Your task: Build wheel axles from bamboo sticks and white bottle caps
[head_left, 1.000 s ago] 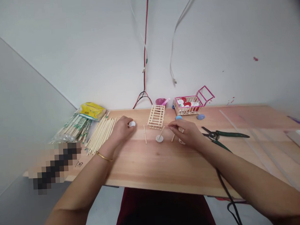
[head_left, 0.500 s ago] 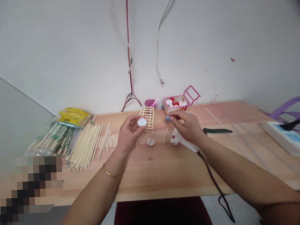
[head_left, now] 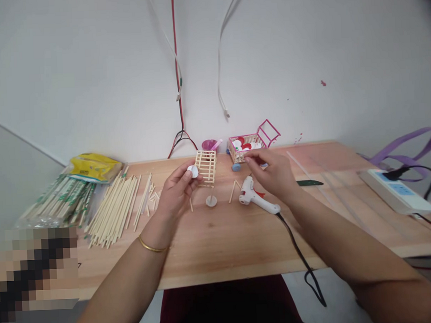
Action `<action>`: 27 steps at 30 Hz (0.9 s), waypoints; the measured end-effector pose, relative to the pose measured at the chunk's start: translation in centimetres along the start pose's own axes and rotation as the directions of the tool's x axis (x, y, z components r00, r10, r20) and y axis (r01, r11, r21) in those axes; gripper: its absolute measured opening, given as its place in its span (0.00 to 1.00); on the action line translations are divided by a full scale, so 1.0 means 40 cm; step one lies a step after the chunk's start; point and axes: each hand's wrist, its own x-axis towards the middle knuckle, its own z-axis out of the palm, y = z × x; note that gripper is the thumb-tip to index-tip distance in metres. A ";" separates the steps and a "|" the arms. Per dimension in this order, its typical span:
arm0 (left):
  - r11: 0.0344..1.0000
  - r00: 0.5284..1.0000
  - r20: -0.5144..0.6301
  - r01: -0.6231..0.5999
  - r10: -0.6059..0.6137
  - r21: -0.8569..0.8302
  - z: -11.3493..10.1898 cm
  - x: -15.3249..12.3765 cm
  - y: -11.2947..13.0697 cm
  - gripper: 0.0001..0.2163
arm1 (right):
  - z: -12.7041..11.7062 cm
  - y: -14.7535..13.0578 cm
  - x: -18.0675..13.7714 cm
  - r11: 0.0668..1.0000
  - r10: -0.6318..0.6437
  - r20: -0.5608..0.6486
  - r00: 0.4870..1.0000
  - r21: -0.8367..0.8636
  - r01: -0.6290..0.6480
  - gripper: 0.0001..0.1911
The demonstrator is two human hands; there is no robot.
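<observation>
My left hand (head_left: 177, 188) is closed on a white bottle cap (head_left: 192, 171), tilted between thumb and fingers, beside a small lattice frame of wooden sticks (head_left: 206, 167). My right hand (head_left: 273, 173) hovers above the glue gun (head_left: 254, 198), thumb and forefinger pinched together; whatever is between them is too small to make out. Behind those fingertips stands a little stick cart (head_left: 252, 143) with pink edges and blue wheels (head_left: 236, 167), filled with red and white caps. A white disc with a stick (head_left: 211, 200) rests on the table between my hands.
Loose wooden sticks (head_left: 112, 211), packaged chopsticks (head_left: 58, 197) and a yellow packet (head_left: 94, 167) lie at left. A purple dish (head_left: 209, 144) sits by the wall. To the right are a dark green tool (head_left: 310, 182), clear strips and a power strip (head_left: 398, 189). The glue gun's cord hangs over the front edge.
The view has shifted slightly. My left hand has turned the bottle cap to a steeper tilt. My right hand has moved rightward relative to the glue gun, uncovering more of it.
</observation>
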 end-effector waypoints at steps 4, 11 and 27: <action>0.995 0.997 0.041 0.070 -0.067 -0.074 -0.004 0.001 -0.002 0.16 | -0.070 0.006 0.009 0.947 0.232 0.380 0.895 -0.298 -0.119 0.13; 0.987 0.993 0.050 0.113 -0.108 -0.116 -0.013 -0.001 -0.005 0.16 | -0.059 0.006 -0.035 0.866 0.362 0.701 0.615 -0.497 0.056 0.24; 0.962 0.977 0.133 0.191 -0.167 -0.196 -0.021 0.000 -0.018 0.14 | -0.134 -0.027 -0.032 0.937 0.313 0.436 0.843 -0.288 -0.199 0.08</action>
